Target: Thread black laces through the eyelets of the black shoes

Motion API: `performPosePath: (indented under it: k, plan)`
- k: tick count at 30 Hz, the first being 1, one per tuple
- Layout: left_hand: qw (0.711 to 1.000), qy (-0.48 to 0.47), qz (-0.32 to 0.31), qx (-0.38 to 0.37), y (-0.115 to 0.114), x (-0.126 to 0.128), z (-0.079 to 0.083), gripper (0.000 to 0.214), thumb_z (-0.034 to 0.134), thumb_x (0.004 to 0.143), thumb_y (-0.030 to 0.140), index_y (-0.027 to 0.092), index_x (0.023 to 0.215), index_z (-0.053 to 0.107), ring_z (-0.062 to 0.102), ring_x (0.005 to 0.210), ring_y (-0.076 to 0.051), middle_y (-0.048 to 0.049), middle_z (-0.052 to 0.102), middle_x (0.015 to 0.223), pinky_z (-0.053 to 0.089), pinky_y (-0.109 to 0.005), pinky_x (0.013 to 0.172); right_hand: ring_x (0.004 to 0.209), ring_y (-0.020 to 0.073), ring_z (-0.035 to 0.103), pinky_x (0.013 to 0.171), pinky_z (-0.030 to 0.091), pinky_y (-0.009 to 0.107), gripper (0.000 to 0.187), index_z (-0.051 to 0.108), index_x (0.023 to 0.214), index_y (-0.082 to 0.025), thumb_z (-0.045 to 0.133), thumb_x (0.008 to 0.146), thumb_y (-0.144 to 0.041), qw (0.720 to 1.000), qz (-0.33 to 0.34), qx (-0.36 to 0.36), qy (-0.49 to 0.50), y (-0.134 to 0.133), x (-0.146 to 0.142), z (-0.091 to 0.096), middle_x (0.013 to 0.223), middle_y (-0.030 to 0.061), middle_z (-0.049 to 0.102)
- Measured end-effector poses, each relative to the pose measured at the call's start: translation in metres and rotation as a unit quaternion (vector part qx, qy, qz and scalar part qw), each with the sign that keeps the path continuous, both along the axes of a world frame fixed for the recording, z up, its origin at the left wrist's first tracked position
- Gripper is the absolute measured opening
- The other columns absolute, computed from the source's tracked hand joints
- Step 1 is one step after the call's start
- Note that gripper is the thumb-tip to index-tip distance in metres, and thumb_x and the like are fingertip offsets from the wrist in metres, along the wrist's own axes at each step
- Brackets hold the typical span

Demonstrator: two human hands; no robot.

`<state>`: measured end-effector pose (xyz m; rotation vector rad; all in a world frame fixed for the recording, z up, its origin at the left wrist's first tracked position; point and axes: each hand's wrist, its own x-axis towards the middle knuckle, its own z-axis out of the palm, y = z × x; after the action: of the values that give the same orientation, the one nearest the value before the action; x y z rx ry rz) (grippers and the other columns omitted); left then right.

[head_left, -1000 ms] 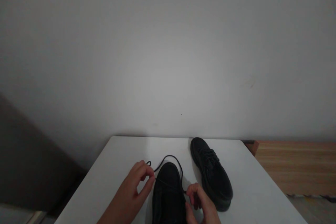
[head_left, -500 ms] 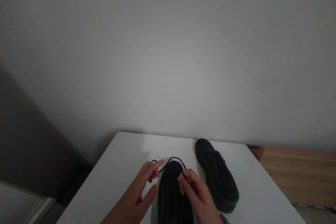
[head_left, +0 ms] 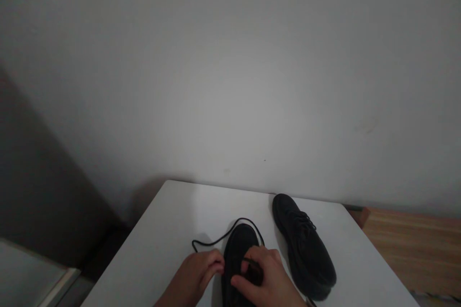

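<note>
Wall (head_left: pixel 230 81) first, filling most of the view in dim grey. Spreading white below, toward the bottom edge: worktop (head_left: pixel 162 230), with wooden panel (head_left: pixel 410 244) just showing beyond the right side. Resting at a slant on the right half, laced across the upper: second shoe (head_left: pixel 306 252), black. Sitting closer to the body at lower middle, pointing a rounded toe toward the wall: near shoe (head_left: pixel 234 259), also black, standing just left of the other and partly hidden by fingers. Changing most over the last half second: right hand (head_left: pixel 272 273), now reaching lower over the upper with fingers curled, instead of pinching above it; probably handling lace (head_left: pixel 248 219), judging by a dark strand showing near index finger and thumb, though impossible to tell how firmly grasping. Changing too: left hand (head_left: pixel 201 271), now drawing thumb and fingers together against the shoe's left edge, instead of hanging spread beside it; impossible to tell whether gripping edge, lace or nothing. Seemingly bringing both hands to bear on one lacing step. Trailing farther left than before: that same lace, arching around the toe, then bending back toward the left hand. Showing no readable brand, label or writing anywhere.
</note>
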<state>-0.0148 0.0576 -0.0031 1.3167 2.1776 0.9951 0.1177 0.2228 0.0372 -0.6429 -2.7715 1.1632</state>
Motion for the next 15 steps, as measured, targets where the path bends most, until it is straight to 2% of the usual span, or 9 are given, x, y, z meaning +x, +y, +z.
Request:
performPosePath:
  k: [1, 3, 5, 7, 9, 11, 13, 15]
  plan:
    - [1.000, 0.013, -0.001, 0.002, 0.000, -0.001, -0.002, 0.023, 0.050, 0.094, 0.023, 0.023, 0.092, 0.073, 0.070, 0.076, -0.019, -0.0029, 0.077, 0.083, 0.050, -0.024, 0.072, 0.089, 0.0245, 0.062, 0.084, 0.038, 0.036, 0.016, 0.068, 0.079, -0.021, 0.075, 0.072, -0.034, 1.000, 0.014, 0.008, -0.009, -0.001, 0.000, 0.001, 0.085, 0.0021, 0.072]
    - [0.999, 0.034, 0.004, 0.024, 0.001, -0.002, -0.009, 0.027, 0.051, 0.094, 0.024, 0.026, 0.109, 0.073, 0.072, 0.086, -0.021, -0.0043, 0.078, 0.092, 0.052, -0.026, 0.079, 0.092, 0.0250, 0.063, 0.088, 0.036, 0.039, 0.013, 0.067, 0.080, -0.021, 0.073, 0.072, -0.029, 0.999, 0.039, 0.006, -0.025, -0.002, 0.001, 0.003, 0.089, 0.0022, 0.072]
    - [0.997, 0.053, -0.004, 0.063, 0.003, -0.002, -0.014, 0.040, 0.046, 0.093, 0.020, 0.027, 0.129, 0.063, 0.071, 0.091, -0.021, -0.0063, 0.076, 0.099, 0.053, -0.027, 0.082, 0.095, 0.0248, 0.063, 0.093, 0.034, 0.041, 0.009, 0.065, 0.080, -0.021, 0.069, 0.073, -0.024, 0.999, 0.040, 0.000, -0.027, -0.002, 0.001, 0.002, 0.090, 0.0023, 0.071]
    - [0.994, 0.051, -0.021, 0.093, 0.004, 0.001, -0.016, 0.049, 0.042, 0.091, 0.015, 0.023, 0.138, 0.053, 0.069, 0.091, -0.020, -0.0072, 0.074, 0.099, 0.053, -0.027, 0.084, 0.094, 0.0238, 0.063, 0.099, 0.032, 0.045, 0.008, 0.064, 0.081, -0.021, 0.066, 0.073, -0.021, 0.999, 0.040, -0.002, -0.022, -0.002, 0.002, -0.002, 0.088, 0.0022, 0.069]
    - [0.996, 0.027, -0.011, 0.088, 0.007, 0.006, -0.014, 0.042, 0.038, 0.092, 0.012, 0.019, 0.130, 0.055, 0.069, 0.082, -0.018, -0.0054, 0.072, 0.089, 0.053, -0.025, 0.079, 0.089, 0.0225, 0.063, 0.100, 0.032, 0.047, 0.011, 0.064, 0.082, -0.020, 0.064, 0.071, -0.018, 0.999, 0.034, 0.004, -0.012, -0.002, 0.004, -0.007, 0.084, 0.0014, 0.066]
    - [0.998, 0.010, 0.023, 0.055, 0.009, 0.009, -0.009, 0.029, 0.035, 0.094, 0.012, 0.020, 0.108, 0.060, 0.068, 0.076, -0.017, -0.0029, 0.070, 0.082, 0.052, -0.024, 0.074, 0.084, 0.0217, 0.062, 0.097, 0.035, 0.046, 0.014, 0.064, 0.083, -0.021, 0.064, 0.070, -0.016, 1.000, 0.029, 0.005, 0.001, -0.002, 0.005, -0.011, 0.080, 0.0003, 0.064]
    - [0.999, 0.019, 0.041, 0.026, 0.010, 0.010, -0.004, 0.021, 0.041, 0.093, 0.012, 0.021, 0.091, 0.060, 0.068, 0.077, -0.017, -0.0024, 0.070, 0.082, 0.051, -0.025, 0.072, 0.083, 0.0216, 0.062, 0.097, 0.036, 0.046, 0.015, 0.066, 0.082, -0.022, 0.064, 0.069, -0.014, 1.000, 0.018, 0.001, 0.024, -0.002, 0.006, -0.014, 0.077, -0.0007, 0.062]
    - [0.998, 0.043, 0.037, 0.015, 0.011, 0.010, -0.001, 0.016, 0.050, 0.091, 0.013, 0.021, 0.085, 0.063, 0.068, 0.082, -0.019, -0.0030, 0.072, 0.086, 0.050, -0.027, 0.075, 0.082, 0.0214, 0.061, 0.099, 0.035, 0.047, 0.016, 0.067, 0.081, -0.023, 0.065, 0.068, -0.013, 0.999, 0.011, -0.005, 0.044, -0.002, 0.007, -0.016, 0.075, -0.0016, 0.060]
